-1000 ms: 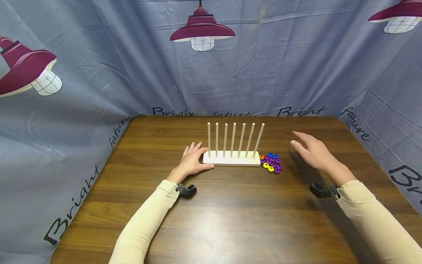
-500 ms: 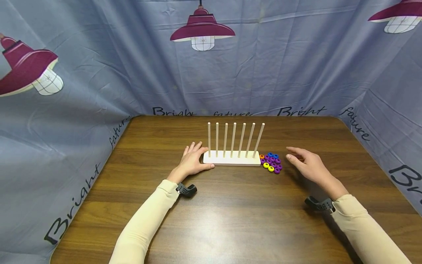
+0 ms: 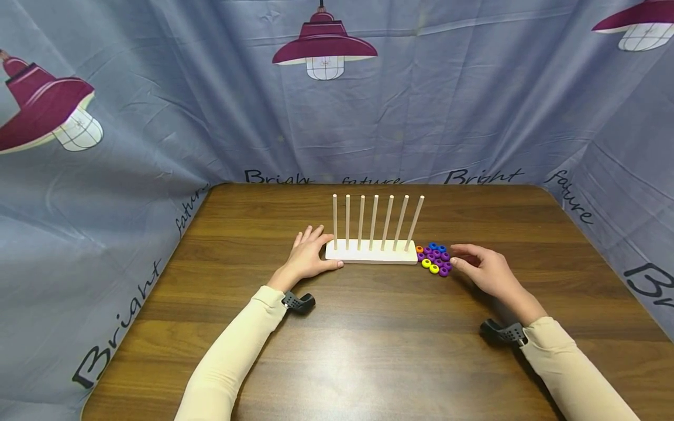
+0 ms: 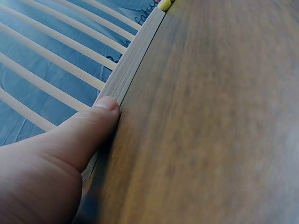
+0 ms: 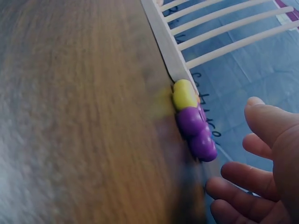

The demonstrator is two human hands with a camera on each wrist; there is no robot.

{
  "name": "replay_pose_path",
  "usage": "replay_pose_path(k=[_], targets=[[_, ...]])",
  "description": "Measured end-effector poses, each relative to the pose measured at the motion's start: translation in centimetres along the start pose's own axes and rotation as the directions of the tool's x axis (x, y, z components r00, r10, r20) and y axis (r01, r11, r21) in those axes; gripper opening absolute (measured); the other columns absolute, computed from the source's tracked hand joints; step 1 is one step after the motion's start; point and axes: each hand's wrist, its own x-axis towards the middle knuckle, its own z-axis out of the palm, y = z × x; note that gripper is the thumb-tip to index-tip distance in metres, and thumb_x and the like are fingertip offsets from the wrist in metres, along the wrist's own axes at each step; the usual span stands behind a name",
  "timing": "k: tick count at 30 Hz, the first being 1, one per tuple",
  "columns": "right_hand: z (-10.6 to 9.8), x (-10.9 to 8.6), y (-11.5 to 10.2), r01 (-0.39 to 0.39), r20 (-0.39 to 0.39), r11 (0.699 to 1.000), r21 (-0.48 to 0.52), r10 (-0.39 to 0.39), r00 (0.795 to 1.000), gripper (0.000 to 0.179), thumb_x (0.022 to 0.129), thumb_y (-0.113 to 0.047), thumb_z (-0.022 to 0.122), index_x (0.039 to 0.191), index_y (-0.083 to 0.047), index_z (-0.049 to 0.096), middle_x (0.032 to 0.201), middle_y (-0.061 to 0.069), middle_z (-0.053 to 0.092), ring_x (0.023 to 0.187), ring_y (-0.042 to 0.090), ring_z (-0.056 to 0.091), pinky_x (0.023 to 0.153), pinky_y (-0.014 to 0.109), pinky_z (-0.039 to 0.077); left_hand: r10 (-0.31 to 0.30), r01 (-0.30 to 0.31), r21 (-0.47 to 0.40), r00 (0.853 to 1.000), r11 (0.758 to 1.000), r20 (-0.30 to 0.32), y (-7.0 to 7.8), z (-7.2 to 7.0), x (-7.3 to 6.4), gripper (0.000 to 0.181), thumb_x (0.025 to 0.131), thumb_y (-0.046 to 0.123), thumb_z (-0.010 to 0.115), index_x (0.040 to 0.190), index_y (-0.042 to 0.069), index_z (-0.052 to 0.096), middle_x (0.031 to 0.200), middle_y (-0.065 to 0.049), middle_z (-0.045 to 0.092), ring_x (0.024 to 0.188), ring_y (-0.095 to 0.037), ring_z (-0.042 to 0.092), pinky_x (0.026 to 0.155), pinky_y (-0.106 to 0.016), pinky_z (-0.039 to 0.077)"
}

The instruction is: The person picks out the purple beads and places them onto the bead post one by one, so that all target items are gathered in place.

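Observation:
A pale wooden peg stand [image 3: 368,258] with several upright rods stands on the table. My left hand [image 3: 304,260] grips its left end, thumb along the front edge and index finger at the back. In the left wrist view that thumb [image 4: 86,133] presses on the base's side. Small ring beads lie bunched at the stand's right end: purple beads [image 3: 436,254], yellow beads [image 3: 426,264], blue beads [image 3: 433,246] and an orange bead [image 3: 419,249]. Just right of them is my right hand [image 3: 487,273], fingers loosely bent and apart, holding nothing in the right wrist view.
The brown wooden table [image 3: 368,339] spreads around the stand. Behind and beside it hangs a blue-grey curtain [image 3: 421,117] printed with lamps and lettering. Each wrist wears a black camera mount [image 3: 298,303].
My right hand has come down and to the left, toward the beads, its fingers bending a little more. My left hand and the peg stand have stayed put.

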Motion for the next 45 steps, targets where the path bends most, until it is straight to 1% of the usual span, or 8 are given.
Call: replay_pose_path(k=[3, 6, 12, 23, 30, 36, 39, 45], targets=[[0.4, 0.0, 0.2, 0.008, -0.01, 1.0, 0.012, -0.008, 1.0, 0.029, 0.095, -0.02, 0.073, 0.119, -0.005, 0.073, 0.108, 0.017, 0.077, 0.083, -0.011, 0.057, 0.069, 0.016, 0.051, -0.003, 0.003, 0.001, 1.0, 1.0, 0.001, 0.0, 0.0, 0.0, 0.08, 0.084, 0.056, 0.075, 0.149, 0.016, 0.052, 0.167, -0.019, 0.029, 0.158, -0.044, 0.014, 0.129, -0.06, 0.008], [0.8, 0.0, 0.4, 0.01, -0.016, 0.999, 0.036, -0.01, 1.0, 0.023, 0.093, -0.018, 0.075, 0.112, -0.005, 0.075, 0.103, 0.015, 0.078, 0.079, -0.014, 0.056, 0.068, 0.013, 0.05, -0.004, 0.004, 0.001, 1.0, 1.0, 0.0, 0.0, 0.0, 0.0, 0.08, 0.084, 0.056, 0.076, 0.149, 0.016, 0.052, 0.167, -0.019, 0.029, 0.158, -0.044, 0.015, 0.129, -0.061, 0.008], [1.2, -0.2, 0.4, 0.008, -0.029, 0.999, 0.043, -0.007, 1.0, 0.017, 0.089, -0.017, 0.079, 0.104, -0.008, 0.078, 0.097, 0.013, 0.078, 0.074, -0.008, 0.055, 0.063, 0.015, 0.047, -0.01, 0.01, 0.004, 1.0, 1.0, 0.004, -0.1, 0.1, 0.0, 0.08, 0.084, 0.056, 0.075, 0.149, 0.016, 0.052, 0.167, -0.018, 0.029, 0.158, -0.043, 0.015, 0.129, -0.06, 0.008], [2.0, -0.1, 0.8, 0.025, -0.045, 0.999, 0.028, -0.023, 0.999, 0.015, 0.088, -0.013, 0.08, 0.102, -0.009, 0.079, 0.098, 0.014, 0.078, 0.073, -0.004, 0.054, 0.063, 0.016, 0.046, -0.01, 0.01, 0.0, 1.0, 1.0, 0.006, -0.1, 0.0, -0.1, 0.08, 0.085, 0.056, 0.074, 0.149, 0.016, 0.051, 0.167, -0.018, 0.029, 0.158, -0.043, 0.014, 0.129, -0.06, 0.007], [2.0, -0.1, 0.8, 0.032, -0.041, 0.999, 0.011, -0.032, 0.999, 0.016, 0.087, -0.01, 0.079, 0.103, -0.009, 0.079, 0.097, 0.013, 0.077, 0.071, -0.005, 0.051, 0.06, 0.018, 0.044, -0.008, 0.008, -0.002, 1.0, 1.0, 0.005, 0.0, 0.0, 0.0, 0.08, 0.085, 0.056, 0.075, 0.15, 0.015, 0.051, 0.168, -0.018, 0.028, 0.158, -0.043, 0.013, 0.129, -0.06, 0.007], [2.4, -0.2, 1.0, 0.082, -0.054, 0.997, 0.006, -0.081, 0.995, 0.016, 0.086, -0.005, 0.079, 0.101, -0.008, 0.08, 0.092, 0.01, 0.075, 0.066, -0.004, 0.047, 0.056, 0.019, 0.041, -0.004, 0.004, 0.006, 1.0, 1.0, 0.003, -0.1, 0.1, 0.0, 0.08, 0.084, 0.057, 0.075, 0.15, 0.017, 0.052, 0.168, -0.018, 0.029, 0.158, -0.043, 0.013, 0.129, -0.06, 0.006], [2.5, -0.1, 1.0, 0.095, -0.066, 0.995, 0.001, -0.095, 0.993, 0.016, 0.084, -0.003, 0.08, 0.099, -0.008, 0.08, 0.092, 0.009, 0.075, 0.067, -0.006, 0.047, 0.056, 0.019, 0.042, -0.005, 0.005, 0.007, 1.0, 1.0, 0.004, -0.1, 0.1, 0.1, 0.08, 0.084, 0.057, 0.075, 0.15, 0.017, 0.051, 0.168, -0.017, 0.028, 0.159, -0.042, 0.013, 0.129, -0.06, 0.006], [2.7, -0.2, 0.8, 0.088, -0.065, 0.996, -0.009, -0.088, 0.994, 0.018, 0.083, -0.003, 0.081, 0.1, -0.008, 0.08, 0.09, 0.008, 0.074, 0.069, -0.007, 0.048, 0.058, 0.019, 0.043, -0.009, 0.009, 0.009, 1.0, 1.0, 0.005, -0.1, 0.2, 0.2, 0.081, 0.084, 0.057, 0.074, 0.15, 0.017, 0.051, 0.168, -0.017, 0.028, 0.159, -0.042, 0.012, 0.129, -0.059, 0.006]])
